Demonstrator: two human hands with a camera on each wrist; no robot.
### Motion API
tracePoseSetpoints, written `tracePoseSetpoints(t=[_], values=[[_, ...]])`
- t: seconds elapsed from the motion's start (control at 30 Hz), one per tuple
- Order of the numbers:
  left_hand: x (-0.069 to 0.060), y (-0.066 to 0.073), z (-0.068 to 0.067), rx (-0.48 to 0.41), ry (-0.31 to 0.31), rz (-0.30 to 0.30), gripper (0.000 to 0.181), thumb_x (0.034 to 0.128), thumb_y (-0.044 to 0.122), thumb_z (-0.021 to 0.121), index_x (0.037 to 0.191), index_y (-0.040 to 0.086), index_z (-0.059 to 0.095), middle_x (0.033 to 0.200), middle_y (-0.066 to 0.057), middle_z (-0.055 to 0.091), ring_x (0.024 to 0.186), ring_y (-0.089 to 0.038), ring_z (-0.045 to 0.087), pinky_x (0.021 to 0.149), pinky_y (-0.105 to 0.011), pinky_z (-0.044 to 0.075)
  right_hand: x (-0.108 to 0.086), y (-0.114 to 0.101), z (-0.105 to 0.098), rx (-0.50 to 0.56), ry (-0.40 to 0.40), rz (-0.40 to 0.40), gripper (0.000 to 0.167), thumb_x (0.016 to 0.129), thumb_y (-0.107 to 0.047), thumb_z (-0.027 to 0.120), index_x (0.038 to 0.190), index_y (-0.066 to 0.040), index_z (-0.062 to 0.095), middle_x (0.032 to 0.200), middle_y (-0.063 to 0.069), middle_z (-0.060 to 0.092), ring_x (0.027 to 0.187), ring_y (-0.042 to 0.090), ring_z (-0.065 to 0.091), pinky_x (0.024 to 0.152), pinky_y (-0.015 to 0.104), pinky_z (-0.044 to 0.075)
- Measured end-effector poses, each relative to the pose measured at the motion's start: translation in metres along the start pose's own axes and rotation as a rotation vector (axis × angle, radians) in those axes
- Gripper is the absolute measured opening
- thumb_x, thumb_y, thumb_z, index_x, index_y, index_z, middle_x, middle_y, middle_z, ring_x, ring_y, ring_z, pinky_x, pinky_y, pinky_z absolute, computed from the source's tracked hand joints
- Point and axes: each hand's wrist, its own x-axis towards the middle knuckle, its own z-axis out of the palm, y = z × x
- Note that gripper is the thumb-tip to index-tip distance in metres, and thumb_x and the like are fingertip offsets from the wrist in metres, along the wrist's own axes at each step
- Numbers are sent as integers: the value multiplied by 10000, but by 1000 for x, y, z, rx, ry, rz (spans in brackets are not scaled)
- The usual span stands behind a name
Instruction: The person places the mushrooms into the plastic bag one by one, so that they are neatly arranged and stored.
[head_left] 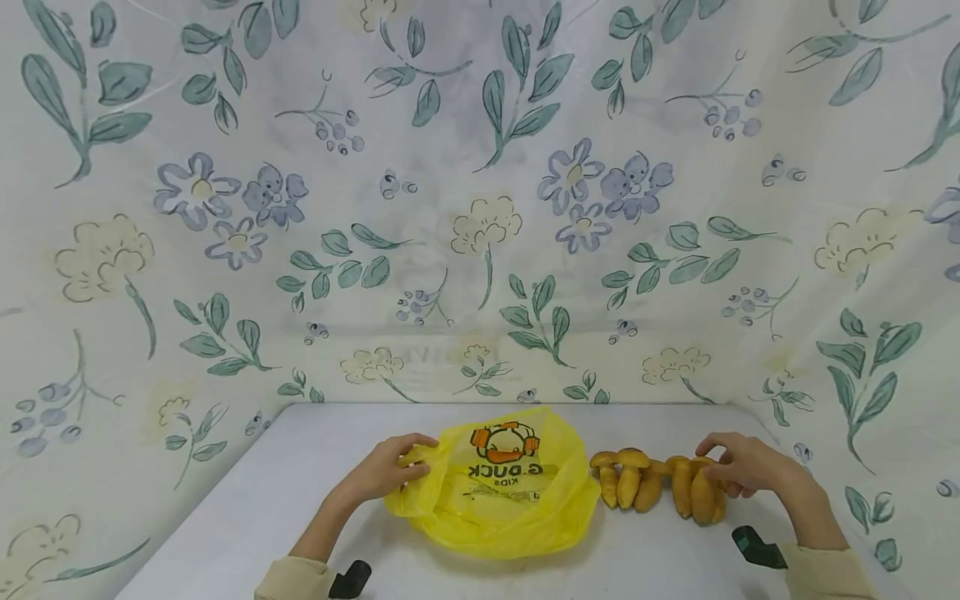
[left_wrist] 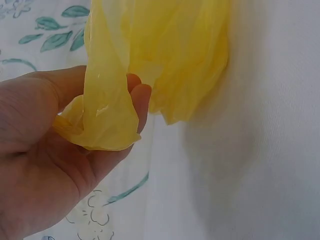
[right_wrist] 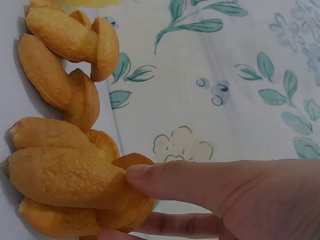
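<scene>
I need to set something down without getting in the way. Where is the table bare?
The white table is bare left of the left hand, and on the near side of the yellow bag and mushrooms. It is crowded from the bag through the mushrooms to the right hand.

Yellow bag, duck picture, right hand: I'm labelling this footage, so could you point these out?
Yellow bag [head_left: 495,515]: head view, on its front, below the lettering.
Duck picture [head_left: 506,443]: head view, on the duck's face.
Right hand [head_left: 750,465]: head view, on the back of the hand.
</scene>
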Motion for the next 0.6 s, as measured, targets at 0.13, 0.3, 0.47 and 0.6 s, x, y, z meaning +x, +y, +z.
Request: tracePoseSetpoints(t=[0.13, 0.3, 0.47, 0.6], values=[[1, -3, 0, 5, 3, 3, 329, 921, 143, 670, 1247, 110, 639, 1377, -181, 575, 1255, -406, 527, 981, -558, 495, 0, 0, 0, 8, 2, 3, 326, 920, -170, 663, 1215, -54, 584, 875, 76, 633, 639, 178, 570, 615, 308, 542], [1, -4, 1, 2, -2, 11, 322, 923, 135, 665, 1243, 109, 642, 1376, -184, 574, 1267, -416, 513, 989, -569, 484, -1, -2, 0, 20, 0, 7, 305, 924, -144, 650, 1206, -46, 588, 881, 80, 632, 645, 179, 570, 620, 307, 548], [1, -3, 1, 7, -9, 23, 326, 926, 130, 660, 1248, 93, 637, 1371, -199, 572, 1210, -368, 543, 886, -454, 541, -2, -2, -1, 24, -1, 4, 296, 925, -130, 639, 1202, -41, 589, 889, 85, 631, 652, 182, 573, 622, 310, 552], [1, -4, 1, 14, -7, 26, 325, 927, 128, 656, 1250, 93, 637, 1373, -196, 571, 1228, -388, 534, 909, -482, 531, -2, -1, -1, 20, 6, -4, 293, 927, -130, 637, 1201, -40, 590, 886, 84, 633, 646, 181, 573, 616, 311, 548]])
